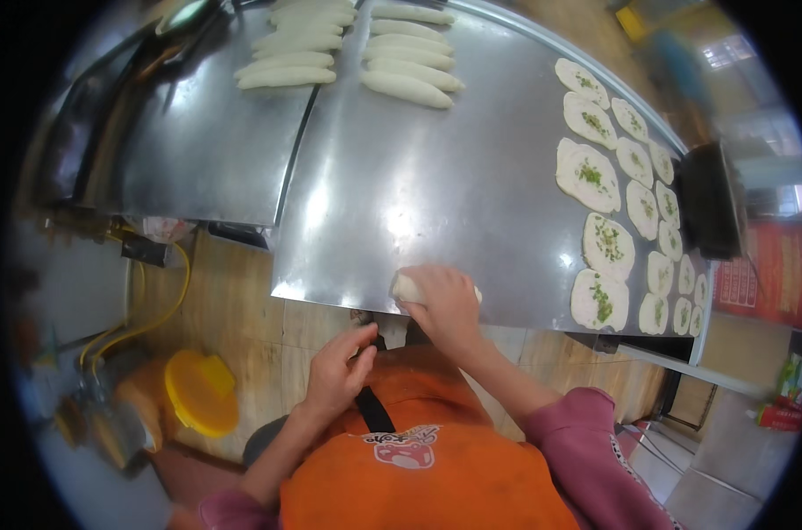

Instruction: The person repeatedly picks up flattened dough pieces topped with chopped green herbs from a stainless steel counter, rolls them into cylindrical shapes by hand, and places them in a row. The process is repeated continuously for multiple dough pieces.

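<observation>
My right hand (444, 298) wraps over a short roll of pale dough (409, 290) at the front edge of the steel worktable (401, 172). One end of the roll shows left of my fingers and a bit shows on the right; the middle is hidden. My left hand (338, 371) hangs in the air in front of the table edge, thumb and fingers apart, with nothing in it. Several long dough rolls (407, 66) lie side by side at the far side. On the right rest several flattened dough rounds (590, 175) topped with chopped green bits.
Left of a seam, a second steel surface (208, 146) holds more dough rolls (288, 73). A dark metal container (709, 199) stands past the rounds at the right. A yellow lid (202, 392) and a yellow hose (175, 298) are low on the left. An orange apron (414, 490) covers my front.
</observation>
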Action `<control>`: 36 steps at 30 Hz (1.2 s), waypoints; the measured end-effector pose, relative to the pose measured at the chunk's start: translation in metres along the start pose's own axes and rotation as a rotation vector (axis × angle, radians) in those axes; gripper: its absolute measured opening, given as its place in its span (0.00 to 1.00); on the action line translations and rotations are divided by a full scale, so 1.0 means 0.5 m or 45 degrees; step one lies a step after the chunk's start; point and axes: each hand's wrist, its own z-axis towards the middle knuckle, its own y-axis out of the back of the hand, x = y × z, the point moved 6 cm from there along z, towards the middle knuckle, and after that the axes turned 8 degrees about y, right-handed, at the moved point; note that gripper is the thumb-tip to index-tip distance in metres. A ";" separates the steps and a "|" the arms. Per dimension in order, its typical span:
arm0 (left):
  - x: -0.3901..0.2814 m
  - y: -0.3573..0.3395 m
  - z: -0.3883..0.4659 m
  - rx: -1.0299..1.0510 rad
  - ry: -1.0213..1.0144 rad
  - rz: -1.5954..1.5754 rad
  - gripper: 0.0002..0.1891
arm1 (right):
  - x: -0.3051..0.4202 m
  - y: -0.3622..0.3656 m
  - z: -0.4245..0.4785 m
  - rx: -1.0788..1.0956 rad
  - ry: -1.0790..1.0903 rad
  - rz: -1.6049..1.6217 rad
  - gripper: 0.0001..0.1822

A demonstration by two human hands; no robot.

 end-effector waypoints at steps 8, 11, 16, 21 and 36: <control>-0.202 -0.049 0.189 0.140 -0.303 0.125 0.30 | -0.091 0.125 0.020 -0.467 -0.609 1.440 0.23; -0.191 -0.121 0.212 0.184 -0.418 0.693 0.31 | -0.175 0.089 -0.045 -0.477 -0.657 1.214 0.24; -0.112 -0.219 0.093 -0.152 -0.763 0.969 0.33 | -0.078 0.048 -0.170 -0.407 -0.240 0.106 0.27; -0.112 -0.190 0.183 -0.238 -0.691 1.039 0.34 | -0.125 0.039 -0.048 -0.119 -0.297 -0.043 0.31; -0.121 -0.193 0.119 0.141 -0.863 1.118 0.35 | -0.174 0.048 -0.217 0.173 0.070 -0.175 0.35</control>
